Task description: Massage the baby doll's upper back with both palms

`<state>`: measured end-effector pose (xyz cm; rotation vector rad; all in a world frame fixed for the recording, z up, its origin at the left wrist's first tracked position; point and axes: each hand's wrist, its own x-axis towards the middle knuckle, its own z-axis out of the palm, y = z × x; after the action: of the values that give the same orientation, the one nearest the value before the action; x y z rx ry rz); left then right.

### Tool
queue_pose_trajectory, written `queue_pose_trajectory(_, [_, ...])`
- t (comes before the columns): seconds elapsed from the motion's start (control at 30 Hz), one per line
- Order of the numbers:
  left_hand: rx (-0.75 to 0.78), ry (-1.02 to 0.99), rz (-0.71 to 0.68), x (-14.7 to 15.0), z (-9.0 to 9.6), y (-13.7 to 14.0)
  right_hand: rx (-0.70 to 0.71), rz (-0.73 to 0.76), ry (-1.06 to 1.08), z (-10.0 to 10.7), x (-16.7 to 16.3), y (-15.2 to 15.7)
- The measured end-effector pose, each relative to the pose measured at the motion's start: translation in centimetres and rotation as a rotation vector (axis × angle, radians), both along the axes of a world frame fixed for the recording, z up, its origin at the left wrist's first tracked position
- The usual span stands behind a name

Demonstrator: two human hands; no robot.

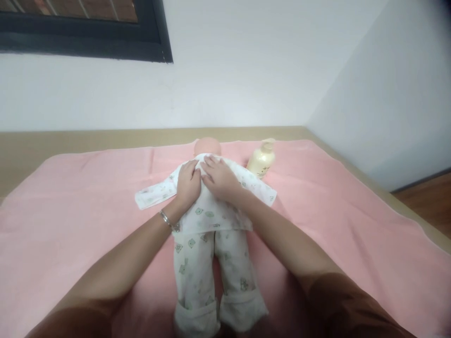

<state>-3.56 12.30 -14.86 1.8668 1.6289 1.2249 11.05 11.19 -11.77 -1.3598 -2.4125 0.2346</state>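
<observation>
A baby doll (207, 147) in a white printed top (218, 213) and matching trousers (195, 263) lies stretched out, its head at the far end. Its sleeves spread to both sides and the trouser cuffs are folded up. My left hand (189, 184) rests on the left of the upper back, thumb apart from the fingers. Beside it, my right hand (220, 179) lies flat on the upper back with its fingers spread. Neither hand grips anything. The doll's face is hidden.
A cream pump bottle (261, 159) stands near the doll's right-hand sleeve. Under everything is a pink cloth (88, 225) with some creases, over a wooden surface (28, 141). A white wall (229, 84) and a dark-framed window (151, 42) are behind.
</observation>
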Motion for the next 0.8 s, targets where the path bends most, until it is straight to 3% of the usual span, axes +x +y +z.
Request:
queue_pose_trajectory(0.13, [-0.014,0.031,0.017,0.1,0.1,0.1,-0.093,-0.195,0.040,0.5,1.4,1.7])
queue_pose_trajectory(0.23, [-0.023,-0.009,0.027,0.1,0.1,0.0,-0.016,-0.274,-0.072,0.5,0.0,-0.8])
queue_pose_trajectory(0.33, [-0.020,-0.056,0.017,0.0,0.0,-0.1,0.105,-0.164,-0.213,0.3,-2.1,-4.4])
queue_pose_trajectory(0.43, [-0.028,-0.100,0.013,-0.1,0.1,-0.3,0.112,-0.075,-0.242,0.4,-2.9,-5.8])
queue_pose_trajectory(0.57, [-0.014,-0.099,0.000,0.1,0.5,-0.5,0.039,-0.014,-0.100,0.6,-1.1,-2.4])
queue_pose_trajectory(0.7, [-0.002,-0.061,0.002,0.3,0.7,-0.5,-0.067,-0.222,0.009,0.4,1.0,1.1])
queue_pose_trajectory(0.8, [-0.015,-0.051,0.013,0.3,0.5,-0.4,-0.087,-0.340,-0.014,0.4,0.6,0.2])
